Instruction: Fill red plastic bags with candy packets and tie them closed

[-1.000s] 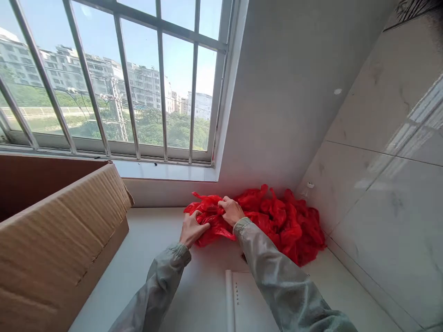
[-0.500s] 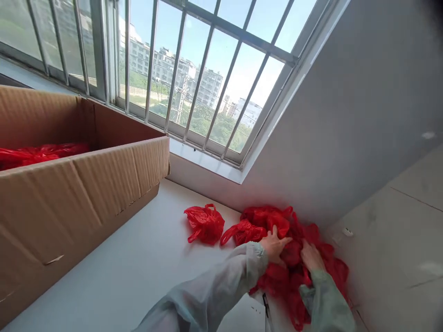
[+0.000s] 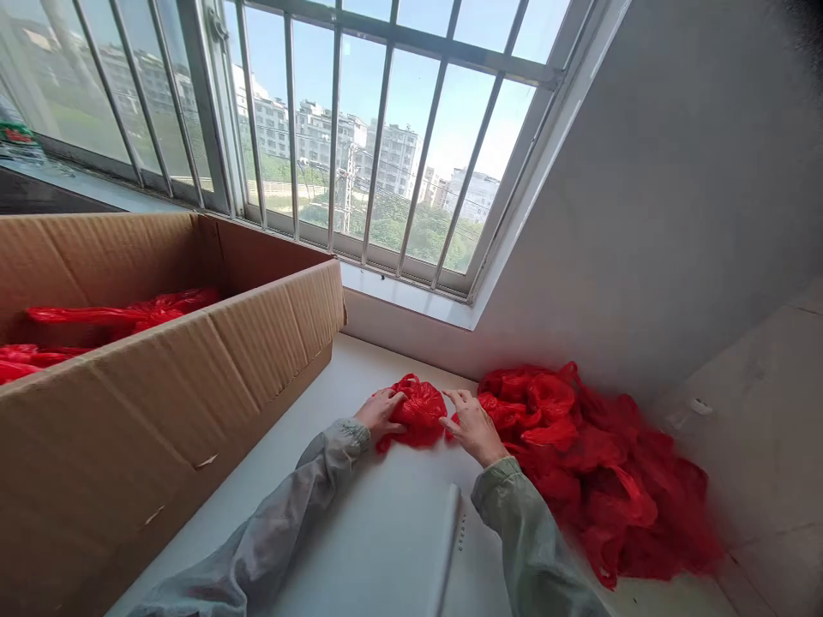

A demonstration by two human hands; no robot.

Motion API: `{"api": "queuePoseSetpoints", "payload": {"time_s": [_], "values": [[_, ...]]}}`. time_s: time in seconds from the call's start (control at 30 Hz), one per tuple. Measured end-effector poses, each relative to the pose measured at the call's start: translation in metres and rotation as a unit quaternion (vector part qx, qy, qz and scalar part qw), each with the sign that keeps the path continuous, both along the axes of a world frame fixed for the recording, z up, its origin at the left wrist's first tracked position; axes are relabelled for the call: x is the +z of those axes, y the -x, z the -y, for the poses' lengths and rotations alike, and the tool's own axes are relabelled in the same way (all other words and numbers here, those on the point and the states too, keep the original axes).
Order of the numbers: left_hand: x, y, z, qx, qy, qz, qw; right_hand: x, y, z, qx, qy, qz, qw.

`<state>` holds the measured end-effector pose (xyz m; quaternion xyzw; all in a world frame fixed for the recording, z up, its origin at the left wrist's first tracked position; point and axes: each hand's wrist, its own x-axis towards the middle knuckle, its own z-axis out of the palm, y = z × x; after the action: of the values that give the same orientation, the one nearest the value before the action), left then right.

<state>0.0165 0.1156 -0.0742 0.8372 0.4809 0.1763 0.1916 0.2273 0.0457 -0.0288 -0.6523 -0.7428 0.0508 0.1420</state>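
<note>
A small bunched red plastic bag [image 3: 419,410] lies on the white tabletop [image 3: 360,548] between my two hands. My left hand [image 3: 381,411] grips its left side with curled fingers. My right hand [image 3: 471,424] rests on its right side, fingers spread over it. Just right of my right hand spreads a big heap of crumpled red plastic bags [image 3: 591,467] against the grey wall. A large open cardboard box [image 3: 160,377] stands at the left, with more red bags [image 3: 122,315] inside it.
A barred window [image 3: 360,146] runs along the back above a white sill. A tiled wall [image 3: 765,403] closes the right side. A white booklet-like sheet [image 3: 450,548] lies on the table between my forearms.
Both hands have left the big heap on the right and come to the small separate bag, which now sits between them. The camera has swung back left.
</note>
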Motion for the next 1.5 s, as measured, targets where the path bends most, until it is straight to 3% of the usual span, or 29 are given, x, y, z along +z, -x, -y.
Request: {"api": "queuePoseSetpoints", "payload": {"time_s": [0.1, 0.2, 0.4, 0.57, 0.73, 0.93, 1.1, 1.37, 1.5], "values": [[-0.022, 0.028, 0.024, 0.012, -0.004, -0.007, 1.0, -0.03, 0.048, -0.013, 0.012, 0.032, -0.007, 0.999], [-0.035, 0.056, 0.052, 0.009, -0.022, 0.009, 1.0, -0.039, 0.072, -0.005, 0.02, 0.043, -0.034, 0.998], [-0.052, 0.097, 0.098, -0.048, -0.088, 0.113, 0.989, -0.039, 0.091, 0.056, 0.015, -0.009, -0.122, 0.992], [-0.063, 0.089, 0.125, -0.047, -0.165, 0.172, 0.97, -0.061, 0.091, 0.109, -0.003, -0.057, -0.159, 0.986], [-0.071, 0.068, 0.128, -0.025, -0.237, 0.206, 0.949, -0.068, 0.103, 0.131, 0.033, -0.157, -0.215, 0.963], [-0.078, 0.071, 0.118, -0.03, -0.282, 0.216, 0.934, -0.088, 0.115, 0.118, 0.01, -0.212, -0.191, 0.958], [-0.068, 0.09, 0.111, -0.003, -0.294, 0.228, 0.928, -0.101, 0.098, 0.112, -0.034, -0.249, -0.225, 0.941], [-0.056, 0.111, 0.114, 0.192, -0.3, 0.268, 0.895, -0.109, 0.091, 0.111, -0.12, -0.248, -0.272, 0.922], [-0.045, 0.106, 0.122, 0.16, -0.321, 0.253, 0.899, -0.106, 0.096, 0.109, -0.099, -0.222, -0.303, 0.922]]}}
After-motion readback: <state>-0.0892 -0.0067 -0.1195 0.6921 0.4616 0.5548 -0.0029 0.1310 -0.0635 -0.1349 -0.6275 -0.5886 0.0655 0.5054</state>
